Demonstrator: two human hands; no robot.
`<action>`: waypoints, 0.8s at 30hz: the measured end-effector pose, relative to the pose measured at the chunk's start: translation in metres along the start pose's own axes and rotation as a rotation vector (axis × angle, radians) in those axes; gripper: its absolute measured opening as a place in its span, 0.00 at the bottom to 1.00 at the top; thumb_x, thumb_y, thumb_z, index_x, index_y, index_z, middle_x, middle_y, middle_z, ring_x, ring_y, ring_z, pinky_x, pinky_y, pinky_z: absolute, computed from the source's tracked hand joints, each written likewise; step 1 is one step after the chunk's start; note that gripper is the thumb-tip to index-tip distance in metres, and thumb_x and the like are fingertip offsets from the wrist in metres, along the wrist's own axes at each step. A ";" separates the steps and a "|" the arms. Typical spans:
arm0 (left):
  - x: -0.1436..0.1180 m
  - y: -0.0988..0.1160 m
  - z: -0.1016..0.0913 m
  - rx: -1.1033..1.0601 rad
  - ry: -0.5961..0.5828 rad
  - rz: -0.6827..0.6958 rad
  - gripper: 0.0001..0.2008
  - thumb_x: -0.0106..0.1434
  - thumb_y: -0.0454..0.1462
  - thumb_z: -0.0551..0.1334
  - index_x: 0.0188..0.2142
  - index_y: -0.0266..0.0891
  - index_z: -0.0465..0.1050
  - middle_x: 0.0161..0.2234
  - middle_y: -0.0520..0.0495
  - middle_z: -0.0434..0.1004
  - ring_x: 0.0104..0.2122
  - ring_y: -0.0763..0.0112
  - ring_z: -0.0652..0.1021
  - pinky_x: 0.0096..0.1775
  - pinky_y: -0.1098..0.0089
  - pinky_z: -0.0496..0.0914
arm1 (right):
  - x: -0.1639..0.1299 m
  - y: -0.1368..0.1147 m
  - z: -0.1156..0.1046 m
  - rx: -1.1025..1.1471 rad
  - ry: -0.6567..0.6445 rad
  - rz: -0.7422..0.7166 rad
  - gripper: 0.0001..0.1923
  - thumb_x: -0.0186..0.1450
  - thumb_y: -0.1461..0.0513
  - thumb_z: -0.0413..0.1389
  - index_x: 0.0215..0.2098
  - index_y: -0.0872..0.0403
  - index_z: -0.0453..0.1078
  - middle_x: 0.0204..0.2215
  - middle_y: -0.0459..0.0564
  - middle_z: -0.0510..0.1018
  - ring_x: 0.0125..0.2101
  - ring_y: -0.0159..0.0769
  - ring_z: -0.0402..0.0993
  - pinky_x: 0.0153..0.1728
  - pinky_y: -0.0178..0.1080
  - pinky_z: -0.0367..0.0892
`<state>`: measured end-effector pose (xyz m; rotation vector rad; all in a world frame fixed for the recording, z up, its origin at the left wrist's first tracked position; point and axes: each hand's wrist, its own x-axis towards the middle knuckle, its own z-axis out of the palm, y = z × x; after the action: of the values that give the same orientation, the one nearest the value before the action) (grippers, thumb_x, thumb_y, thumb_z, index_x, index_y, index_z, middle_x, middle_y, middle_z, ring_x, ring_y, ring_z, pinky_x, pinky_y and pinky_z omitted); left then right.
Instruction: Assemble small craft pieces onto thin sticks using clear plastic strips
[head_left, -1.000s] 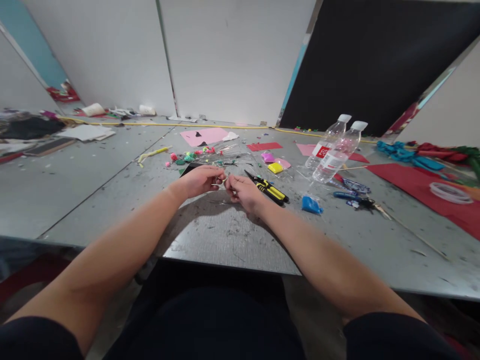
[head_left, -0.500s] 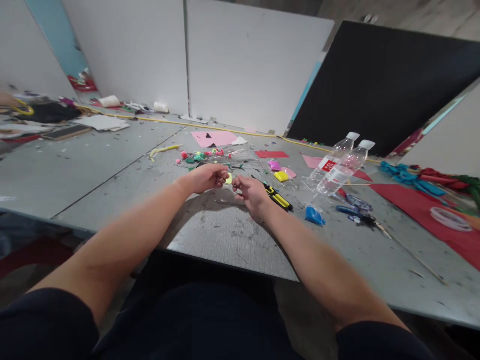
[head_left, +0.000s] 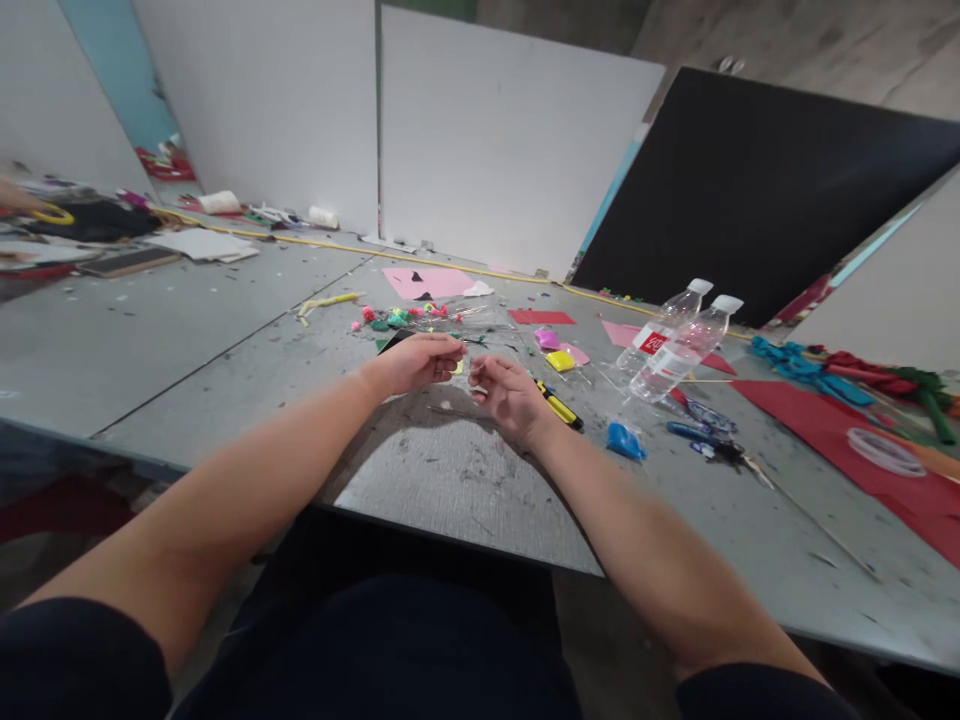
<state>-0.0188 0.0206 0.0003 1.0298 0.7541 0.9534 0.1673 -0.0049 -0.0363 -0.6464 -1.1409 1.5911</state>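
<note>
1. I am holding my left hand (head_left: 416, 362) and my right hand (head_left: 508, 395) close together just above the middle of the frame, fingertips turned toward each other over the grey table (head_left: 450, 480).
2. Between them I am pinching a small yellow piece (head_left: 459, 367); my left fingers are closed on it, and it is sitting in the narrow gap between the two hands, nearer the left one.
3. My right hand is curling loosely with its fingertips beside the piece; I cannot tell whether they are actually gripping it.
4. The piece is too small for me to tell its long axis; the gap it is sitting in is running left to right across the picture.
5. Just right of my right hand, the yellow-and-black cutter (head_left: 559, 405) is lying with its length slanting toward the lower right.
6. Above my hands, a scatter of coloured clay bits (head_left: 397, 316) is lying, and to the upper right two clear bottles (head_left: 679, 338) are lying side by side, caps pointing up and right.
</note>
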 end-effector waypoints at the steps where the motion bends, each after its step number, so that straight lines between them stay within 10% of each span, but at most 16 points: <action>1: 0.000 -0.001 0.000 0.016 0.007 0.011 0.06 0.59 0.33 0.70 0.29 0.33 0.75 0.30 0.48 0.77 0.27 0.76 0.75 0.30 0.73 0.69 | 0.001 0.001 -0.001 0.001 -0.001 -0.008 0.21 0.48 0.49 0.73 0.30 0.50 0.73 0.27 0.44 0.73 0.30 0.32 0.68 0.27 0.34 0.63; 24: 0.000 -0.003 0.004 0.628 -0.007 0.288 0.09 0.60 0.40 0.69 0.29 0.36 0.77 0.18 0.54 0.67 0.21 0.77 0.66 0.25 0.73 0.57 | 0.011 0.006 -0.014 -0.512 0.181 -0.271 0.19 0.48 0.50 0.71 0.31 0.53 0.77 0.25 0.46 0.78 0.27 0.32 0.70 0.31 0.39 0.67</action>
<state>-0.0146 0.0187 -0.0012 1.7240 0.9424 0.9756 0.1727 0.0097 -0.0460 -0.9024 -1.4415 0.9918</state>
